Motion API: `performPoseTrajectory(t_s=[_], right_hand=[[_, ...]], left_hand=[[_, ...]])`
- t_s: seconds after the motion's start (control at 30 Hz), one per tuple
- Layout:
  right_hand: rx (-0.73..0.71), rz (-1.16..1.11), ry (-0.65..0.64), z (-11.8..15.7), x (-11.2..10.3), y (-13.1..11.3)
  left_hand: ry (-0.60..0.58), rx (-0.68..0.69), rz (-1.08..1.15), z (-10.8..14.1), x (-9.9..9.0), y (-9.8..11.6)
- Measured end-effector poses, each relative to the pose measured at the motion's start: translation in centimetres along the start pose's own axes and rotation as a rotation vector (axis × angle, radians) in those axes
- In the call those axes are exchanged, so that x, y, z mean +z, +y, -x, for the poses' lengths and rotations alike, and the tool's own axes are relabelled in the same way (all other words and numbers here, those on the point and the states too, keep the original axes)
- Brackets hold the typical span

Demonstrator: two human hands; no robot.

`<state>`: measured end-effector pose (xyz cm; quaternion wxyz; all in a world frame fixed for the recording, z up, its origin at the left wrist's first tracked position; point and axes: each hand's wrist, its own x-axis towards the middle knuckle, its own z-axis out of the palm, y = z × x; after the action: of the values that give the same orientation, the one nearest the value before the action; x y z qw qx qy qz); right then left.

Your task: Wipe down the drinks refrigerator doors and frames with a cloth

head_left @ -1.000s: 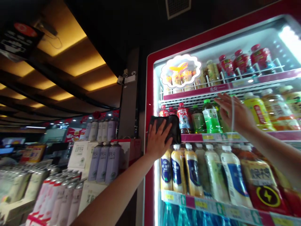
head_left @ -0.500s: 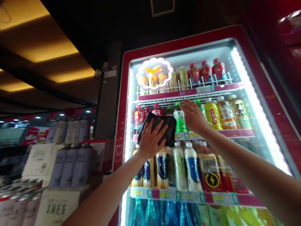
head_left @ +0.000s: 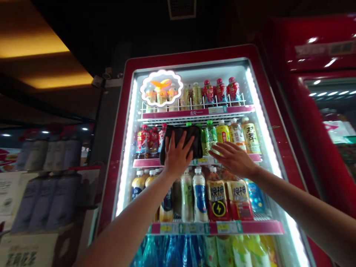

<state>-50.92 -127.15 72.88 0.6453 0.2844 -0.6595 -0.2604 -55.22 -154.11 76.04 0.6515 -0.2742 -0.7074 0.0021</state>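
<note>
A red-framed drinks cooler (head_left: pixel 185 58) with a glass front and lit shelves of bottles stands ahead. My left hand (head_left: pixel 176 154) lies flat with spread fingers on a dark folded cloth (head_left: pixel 196 142), pressing it against the glass over the second shelf. To the right, my right hand (head_left: pixel 233 158) has its fingers stretched out and holds nothing; it is in front of the glass between the second and third shelves. Whether it touches the glass I cannot tell. A glowing scalloped sign (head_left: pixel 161 89) is at the cooler's upper left.
Stacked lilac bottles (head_left: pixel 62 202) and pale boxes (head_left: pixel 20 250) stand at the left. A second red cooler (head_left: pixel 303 89) is at the right edge. Overhead is a ceiling vent (head_left: pixel 182 8); a dark pillar (head_left: pixel 104 122) rises beside the cooler's left side.
The view has turned right, bringing the second cooler into sight. My right hand has moved down on the glass and away from the cloth. My left hand is still on the cloth.
</note>
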Motion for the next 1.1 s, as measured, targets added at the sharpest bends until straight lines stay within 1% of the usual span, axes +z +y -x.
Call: performPoseTrajectory(t_s=[0.03, 0.07, 0.1, 0.13, 0.17, 0.23, 0.27, 0.3, 0.33, 0.37, 0.4, 0.43, 0.5, 0.57, 0.63, 0.67, 0.7, 0.73, 0.8, 0.87, 0.9, 0.93, 0.97, 1.03, 1.1], right_hand=[[-0.015, 0.002, 0.0, 0.6, -0.2, 0.2], [-0.032, 0.004, -0.003, 1.1, -0.4, 0.5], [-0.052, 0.006, -0.009, 1.6, -0.7, 0.8], [-0.07, 0.008, -0.013, 2.1, -1.0, 1.2], [-0.082, 0.012, -0.02, 2.5, -1.3, 1.6], [-0.074, 0.021, -0.037, 3.3, -1.8, 2.6], [-0.054, 0.025, -0.043, 3.7, -2.0, 3.0], [-0.03, 0.028, -0.047, 4.1, -2.2, 3.5], [-0.007, 0.029, -0.045, 4.4, -2.4, 3.8], [0.011, 0.027, -0.039, 4.8, -2.5, 4.2], [0.022, 0.023, -0.03, 5.3, -2.7, 4.5], [0.027, 0.017, -0.025, 5.7, -2.8, 4.7], [0.019, 0.004, -0.024, 6.7, -3.0, 5.2], [0.0, -0.008, -0.039, 7.8, -3.2, 5.8], [-0.01, -0.019, -0.066, 8.8, -3.4, 6.5], [-0.01, -0.025, -0.08, 9.2, -3.4, 6.8], [-0.006, -0.031, -0.095, 9.6, -3.5, 7.2], [-0.001, -0.035, -0.109, 10.0, -3.6, 7.5], [0.009, -0.036, -0.13, 10.4, -3.8, 7.9], [0.024, -0.03, -0.132, 10.8, -4.0, 8.2], [0.033, -0.026, -0.127, 11.0, -4.1, 8.3], [0.043, -0.021, -0.122, 11.3, -4.2, 8.4], [0.056, -0.015, -0.118, 11.8, -4.3, 8.4], [0.078, 0.0, -0.111, 13.0, -4.5, 8.6], [0.093, 0.005, -0.097, 14.5, -4.7, 8.8]], left_hand=[[-0.035, 0.061, -0.004, 1.1, -0.2, -0.4], [-0.062, 0.089, -0.012, 1.9, -0.5, -1.0], [-0.075, 0.081, -0.021, 2.2, -0.8, -1.5], [-0.072, 0.031, -0.03, 2.0, -1.1, -2.0], [-0.053, -0.059, -0.036, 1.2, -1.2, -2.3], [0.015, -0.309, -0.038, -1.4, -1.0, -1.8], [0.052, -0.432, -0.034, -3.1, -0.8, -0.9], [0.079, -0.518, -0.026, -4.7, -0.4, 0.2], [0.097, -0.549, -0.021, -6.0, 0.0, 1.6], [0.107, -0.534, -0.017, -7.0, 0.4, 3.1], [0.107, -0.476, -0.014, -7.4, 0.8, 4.6], [0.098, -0.387, -0.012, -7.3, 1.1, 6.0], [0.055, -0.172, -0.008, -5.5, 1.5, 7.8], [-0.012, 0.025, -0.004, -2.7, 1.4, 8.3], [-0.077, 0.143, -0.002, -0.2, 0.9, 7.7], [-0.098, 0.158, -0.006, 0.6, 0.7, 7.3], [-0.104, 0.138, -0.012, 0.8, 0.5, 6.9], [-0.092, 0.075, -0.021, 0.5, 0.4, 6.7], [-0.026, -0.141, -0.036, -1.6, 0.6, 7.3], [0.043, -0.347, -0.032, -4.8, 1.2, 9.2], [0.065, -0.4, -0.022, -6.4, 1.5, 10.6], [0.077, -0.407, -0.007, -7.8, 1.9, 12.1], [0.079, -0.373, 0.012, -8.8, 2.3, 13.7], [0.063, -0.217, 0.053, -9.4, 2.9, 16.6], [0.031, -0.019, 0.089, -8.7, 3.4, 18.6]])
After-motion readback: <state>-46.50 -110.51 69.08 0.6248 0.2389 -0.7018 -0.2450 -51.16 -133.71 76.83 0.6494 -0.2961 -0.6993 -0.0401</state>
